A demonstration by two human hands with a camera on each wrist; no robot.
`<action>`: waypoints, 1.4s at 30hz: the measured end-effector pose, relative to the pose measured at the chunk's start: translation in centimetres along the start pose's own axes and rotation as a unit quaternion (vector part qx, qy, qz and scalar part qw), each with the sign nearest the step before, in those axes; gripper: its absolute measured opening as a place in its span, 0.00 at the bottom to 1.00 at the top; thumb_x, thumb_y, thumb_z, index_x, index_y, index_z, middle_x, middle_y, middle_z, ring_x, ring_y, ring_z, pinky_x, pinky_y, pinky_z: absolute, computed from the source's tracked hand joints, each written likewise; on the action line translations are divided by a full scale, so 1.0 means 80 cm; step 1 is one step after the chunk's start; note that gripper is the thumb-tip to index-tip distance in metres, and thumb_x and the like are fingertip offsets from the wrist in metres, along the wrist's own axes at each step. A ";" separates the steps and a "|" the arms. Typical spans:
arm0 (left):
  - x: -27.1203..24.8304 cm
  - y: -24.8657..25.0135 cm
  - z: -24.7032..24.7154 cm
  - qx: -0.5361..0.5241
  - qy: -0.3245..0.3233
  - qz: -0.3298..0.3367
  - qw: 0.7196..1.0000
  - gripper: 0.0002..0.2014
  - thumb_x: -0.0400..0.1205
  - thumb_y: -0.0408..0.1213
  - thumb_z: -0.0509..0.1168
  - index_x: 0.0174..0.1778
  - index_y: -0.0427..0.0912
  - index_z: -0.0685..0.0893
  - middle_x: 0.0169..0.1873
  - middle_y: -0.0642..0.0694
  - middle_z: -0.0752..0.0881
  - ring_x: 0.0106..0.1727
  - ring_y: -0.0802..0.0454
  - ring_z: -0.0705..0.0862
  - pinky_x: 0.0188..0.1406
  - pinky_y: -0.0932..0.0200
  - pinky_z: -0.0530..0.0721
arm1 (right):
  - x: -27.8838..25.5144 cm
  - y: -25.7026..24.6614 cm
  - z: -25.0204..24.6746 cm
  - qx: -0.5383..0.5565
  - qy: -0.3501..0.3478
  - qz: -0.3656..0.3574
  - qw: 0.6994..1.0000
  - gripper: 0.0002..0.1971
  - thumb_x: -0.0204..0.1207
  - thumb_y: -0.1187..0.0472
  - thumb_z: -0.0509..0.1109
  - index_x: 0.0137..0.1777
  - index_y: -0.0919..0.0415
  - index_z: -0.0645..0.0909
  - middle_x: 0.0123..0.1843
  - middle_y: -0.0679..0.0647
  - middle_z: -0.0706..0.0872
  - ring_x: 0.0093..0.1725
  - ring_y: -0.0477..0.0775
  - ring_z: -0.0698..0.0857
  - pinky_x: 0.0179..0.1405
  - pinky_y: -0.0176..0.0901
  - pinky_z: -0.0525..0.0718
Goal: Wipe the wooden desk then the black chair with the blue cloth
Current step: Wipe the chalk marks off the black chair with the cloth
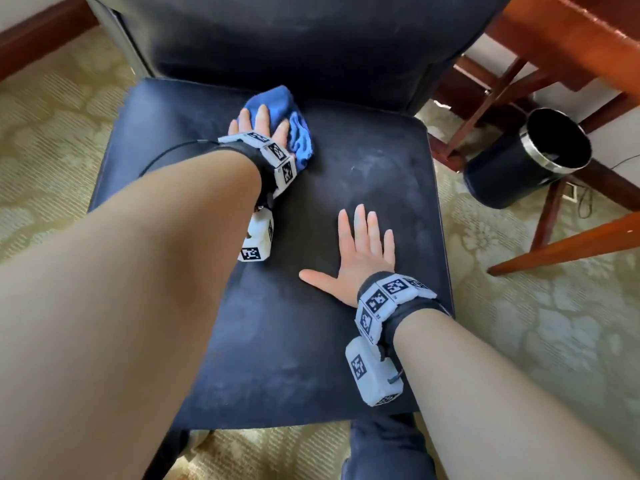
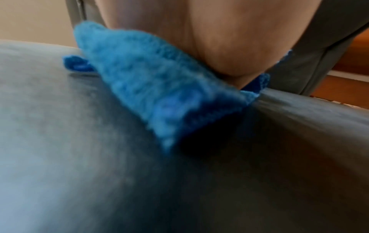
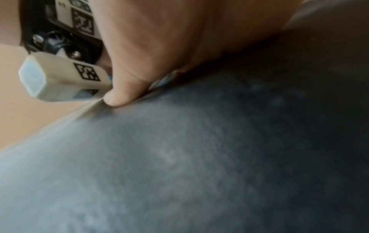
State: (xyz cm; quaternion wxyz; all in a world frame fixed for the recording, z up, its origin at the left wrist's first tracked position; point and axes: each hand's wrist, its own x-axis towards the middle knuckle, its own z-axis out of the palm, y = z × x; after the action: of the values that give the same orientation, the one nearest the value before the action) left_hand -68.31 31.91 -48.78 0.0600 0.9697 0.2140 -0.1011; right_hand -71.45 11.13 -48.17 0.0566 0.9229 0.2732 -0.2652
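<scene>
We see the left hand [image 1: 260, 128] laid flat, fingers extended, pressing the blue cloth [image 1: 294, 133] onto the seat of the black chair [image 1: 346, 188] near the seat's rear edge, just in front of the backrest. The cloth is bunched, and folds of it show beyond the fingertips and on the side toward the seat's middle. In the left wrist view the cloth [image 2: 159, 88] fills the centre beneath the palm [image 2: 215, 39]; the fingers themselves are hidden there, and the picture is blurred.

The right hand [image 1: 360, 258] lies open, fingers [image 1: 360, 223] spread and palm down, flat on the seat toward its right edge, holding nothing. In the right wrist view we make out only the heel of this hand [image 3: 179, 39] and one digit touching the upholstery [image 3: 199, 149]; the rest is cut off.

Both forearms cover much of the seat's front. The wooden desk [image 1: 571, 39] is cropped at the upper right corner, only an edge and legs visible. A black waste bin [image 1: 512, 168] stands on the patterned carpet [image 1: 519, 306] beside the chair.
</scene>
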 end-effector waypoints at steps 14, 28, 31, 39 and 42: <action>-0.123 0.030 -0.003 -0.063 -0.154 0.193 0.967 0.39 0.82 0.48 0.63 0.82 0.56 0.44 0.83 0.45 0.39 0.83 0.43 0.41 0.81 0.49 0.46 | -0.020 0.031 -0.039 0.211 0.008 -0.021 0.977 0.33 0.80 0.66 0.57 0.83 0.55 0.49 0.85 0.49 0.45 0.83 0.50 0.47 0.80 0.43 0.46; -0.112 -0.149 0.002 0.005 -0.101 -0.083 0.991 0.33 0.85 0.60 0.45 0.83 0.55 0.41 0.83 0.45 0.38 0.82 0.39 0.37 0.79 0.41 0.39 | 0.034 -0.089 -0.028 -0.049 0.033 -0.120 0.991 0.37 0.78 0.33 0.49 0.81 0.40 0.35 0.83 0.49 0.30 0.79 0.62 0.27 0.78 0.60 0.35; -0.116 -0.147 0.004 0.013 -0.119 -0.073 0.990 0.33 0.85 0.60 0.42 0.82 0.54 0.37 0.82 0.45 0.34 0.82 0.39 0.34 0.79 0.40 0.37 | 0.074 -0.084 -0.050 -0.029 0.071 -0.079 0.994 0.36 0.81 0.36 0.50 0.82 0.44 0.37 0.84 0.50 0.34 0.81 0.61 0.31 0.79 0.59 0.39; -0.112 -0.152 0.008 0.018 -0.149 -0.072 0.986 0.33 0.84 0.61 0.37 0.80 0.53 0.30 0.80 0.44 0.28 0.79 0.38 0.28 0.77 0.39 0.31 | 0.172 -0.174 -0.103 -0.024 0.118 -0.043 0.992 0.33 0.83 0.40 0.48 0.83 0.49 0.42 0.85 0.53 0.40 0.81 0.65 0.36 0.79 0.61 0.42; -0.106 -0.156 0.008 0.018 -0.158 -0.072 0.985 0.33 0.84 0.61 0.37 0.80 0.54 0.29 0.79 0.45 0.27 0.79 0.39 0.27 0.76 0.39 0.30 | 0.193 -0.210 -0.118 -0.037 0.106 -0.090 0.990 0.33 0.82 0.39 0.50 0.83 0.46 0.42 0.85 0.51 0.39 0.81 0.64 0.35 0.79 0.61 0.43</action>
State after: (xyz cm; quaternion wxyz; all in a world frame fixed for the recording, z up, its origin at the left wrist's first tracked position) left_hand -81.26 39.64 -48.45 0.0677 0.9244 0.2694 -0.2612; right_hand -65.10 35.00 -47.47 0.0372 0.9146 0.3695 -0.1600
